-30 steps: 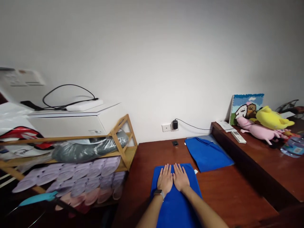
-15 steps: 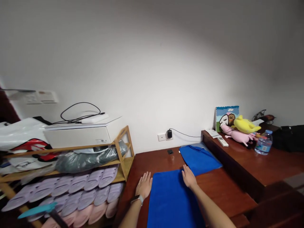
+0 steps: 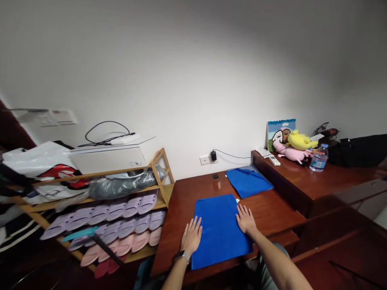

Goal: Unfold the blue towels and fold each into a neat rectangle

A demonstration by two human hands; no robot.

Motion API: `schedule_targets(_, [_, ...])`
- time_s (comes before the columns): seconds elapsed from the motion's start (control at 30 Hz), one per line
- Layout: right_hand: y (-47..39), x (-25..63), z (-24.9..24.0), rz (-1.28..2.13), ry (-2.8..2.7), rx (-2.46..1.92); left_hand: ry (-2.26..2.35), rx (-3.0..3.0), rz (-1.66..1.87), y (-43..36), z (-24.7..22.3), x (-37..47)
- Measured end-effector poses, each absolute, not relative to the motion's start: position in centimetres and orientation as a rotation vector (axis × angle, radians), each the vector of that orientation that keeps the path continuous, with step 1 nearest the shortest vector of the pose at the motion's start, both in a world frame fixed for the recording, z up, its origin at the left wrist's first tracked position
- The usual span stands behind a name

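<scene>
Two rows of lilac slippers (image 3: 116, 209) sit on wooden rack (image 3: 167, 192), plastic-wrapped grey bundle (image 3: 122, 187) above, white box (image 3: 109, 160) on top. Left hand (image 3: 192, 237) open, flat, touching left edge of blue cloth (image 3: 219, 231). Cloth lies on desk (image 3: 181, 201) between hands. Right hand (image 3: 246, 219) open, palm down at cloth's right edge. Clear bottle (image 3: 319, 159) far right; contents unclear.

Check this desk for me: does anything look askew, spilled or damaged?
Only something minor: the far blue cloth looks rumpled near its back edge, where a bit seems bunched up, while the near blue cloth lies spread fairly flat. No spill or damage shows.
</scene>
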State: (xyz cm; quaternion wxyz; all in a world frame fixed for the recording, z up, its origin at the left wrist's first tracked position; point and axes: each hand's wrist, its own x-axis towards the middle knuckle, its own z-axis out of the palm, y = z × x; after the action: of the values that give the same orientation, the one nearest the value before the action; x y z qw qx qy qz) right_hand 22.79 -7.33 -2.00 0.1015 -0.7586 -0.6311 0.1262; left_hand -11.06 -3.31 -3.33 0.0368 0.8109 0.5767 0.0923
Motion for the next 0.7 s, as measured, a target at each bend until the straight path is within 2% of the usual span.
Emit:
schedule_targets(0.2, [-6.7,22.7,-3.5,0.305,-1.853,-2.214,1.723,2.557,0.317,-3.0,-4.3,-13.6])
schedule_targets(0.57, [-4.5,23.3,-2.5,0.353,-1.934,-2.204,1.87,2.438,0.279,-1.7,-3.1,-13.0])
schedule_targets(0.7, [-3.8,23.3,-3.1,0.334,-1.946,-2.162,1.867,2.472,0.434,-0.4,-3.6,-14.2])
